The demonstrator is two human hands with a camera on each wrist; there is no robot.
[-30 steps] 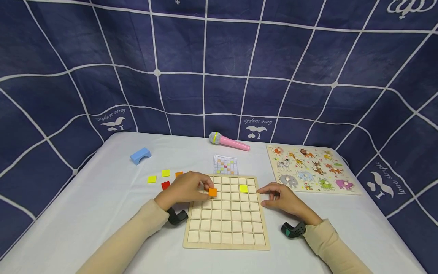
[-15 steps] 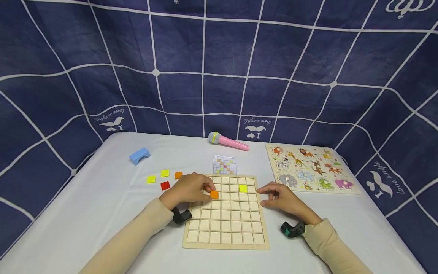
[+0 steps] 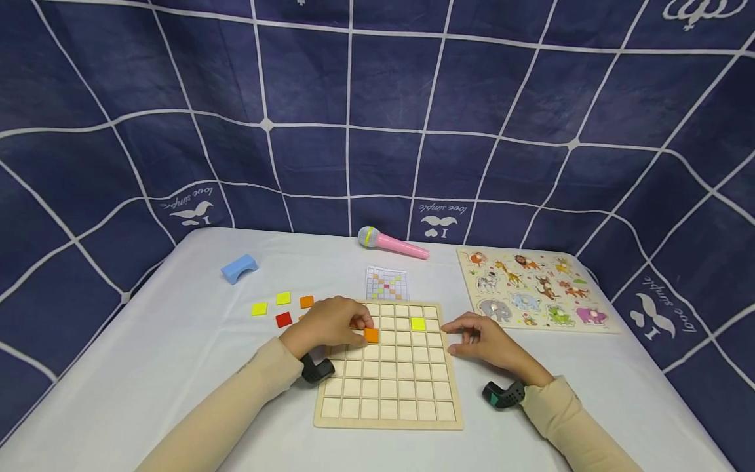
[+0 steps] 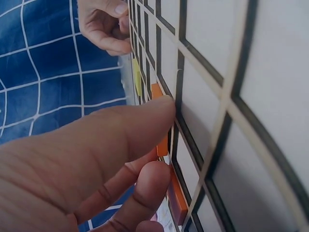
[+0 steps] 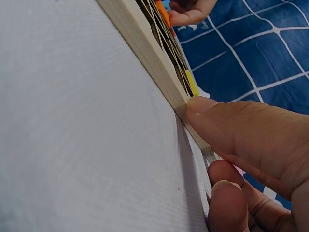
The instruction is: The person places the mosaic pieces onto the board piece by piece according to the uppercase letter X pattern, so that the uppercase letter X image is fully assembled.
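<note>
Pinches, slightly farther right than a second ago, a flat, square orange tile (image 3: 371,335), probably light, stiff and best taken by its edges, with the left hand (image 3: 336,321) over a pale wooden grid board (image 3: 388,423), resting a relaxed right hand (image 3: 480,337) against its side.

On the navy checked curtain (image 3: 307,160), "I", a heart (image 3: 432,233), a moustache (image 3: 439,221) and "love simple" (image 3: 442,209) are printed upside down three times: behind the pink toy microphone's (image 3: 393,243) handle end, well to the microphone's left, and well to its right. High above its right, a cropped, upside-down crown outline (image 3: 708,9) shows.
</note>
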